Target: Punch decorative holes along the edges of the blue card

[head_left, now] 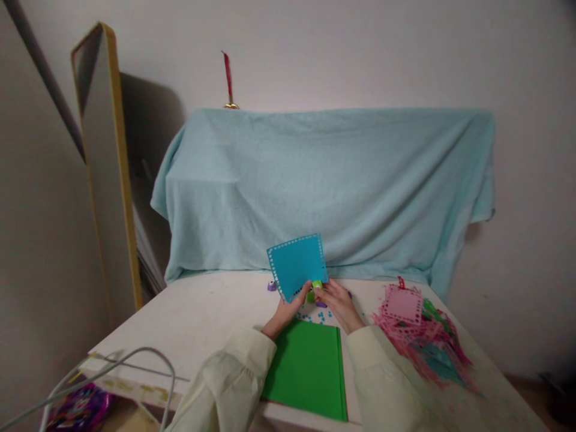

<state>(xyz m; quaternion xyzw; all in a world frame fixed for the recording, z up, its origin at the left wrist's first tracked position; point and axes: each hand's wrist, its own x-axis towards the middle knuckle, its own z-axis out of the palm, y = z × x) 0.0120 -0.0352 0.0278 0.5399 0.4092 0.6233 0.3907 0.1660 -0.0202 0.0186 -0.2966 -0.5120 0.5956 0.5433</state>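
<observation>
Head view shows both hands meeting just below the middle of the frame, over a pale worktop (198, 312). The left hand (288, 309) pinches the lower edge of a blue paper square (297, 264), which stands tilted up toward the camera; its grip is closed on the sheet. The right hand (335, 300) is closed around a small green craft punch (317, 287) set against that same lower edge. The square already carries a row of small holes along the edges that show (the bottom edge is partly hidden by the fingers, so how complete that row is cannot be told).

By the look of it, the step in hand is punching the border along the last edge. The next move would call for sliding the punch one hole-space along, keeping the sheet seated squarely in the slot so the row stays even.

A green sheet (310, 369) lies flat at lower centre, between the sleeves. Blue paper dots (315, 316) are scattered beyond it, and a small purple punch (271, 286) sits left of the square. At the right of the frame lies a heap of pink and green paper offcuts (423, 336). No box, tray or bowl is visible; the scraps lie loose on the worktop.
</observation>
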